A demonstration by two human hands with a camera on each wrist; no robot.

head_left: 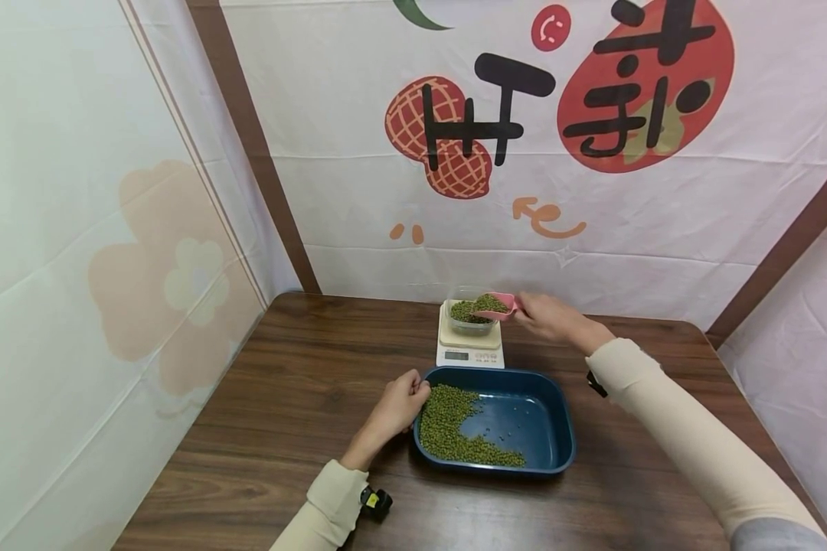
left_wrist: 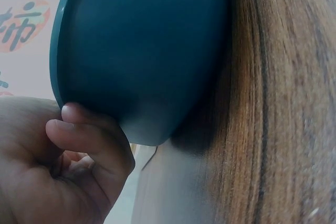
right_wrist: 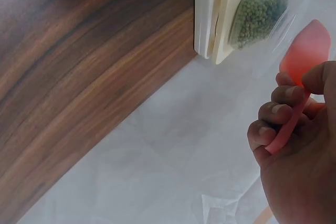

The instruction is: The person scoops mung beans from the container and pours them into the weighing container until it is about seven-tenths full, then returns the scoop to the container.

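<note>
My right hand (head_left: 547,315) grips the handle of a pink scoop (right_wrist: 308,51), whose bowl carries green mung beans (head_left: 491,303). The scoop is held over a clear plastic container (head_left: 470,328) that also has mung beans in it. Beneath that container is a white kitchen scale (head_left: 470,357) with a small display at its front. At the left rim of a blue basin (head_left: 532,428), my left hand (head_left: 398,400) holds on with curled fingers. More mung beans (head_left: 448,425) lie along the basin's left and front sides, with a few scattered on its bare bottom.
Everything stands on a dark wooden table (head_left: 303,383), the scale close to its back edge and the basin in front of the scale. A printed white cloth (head_left: 358,268) hangs behind the table, and another cloth (head_left: 55,306) hangs on the left.
</note>
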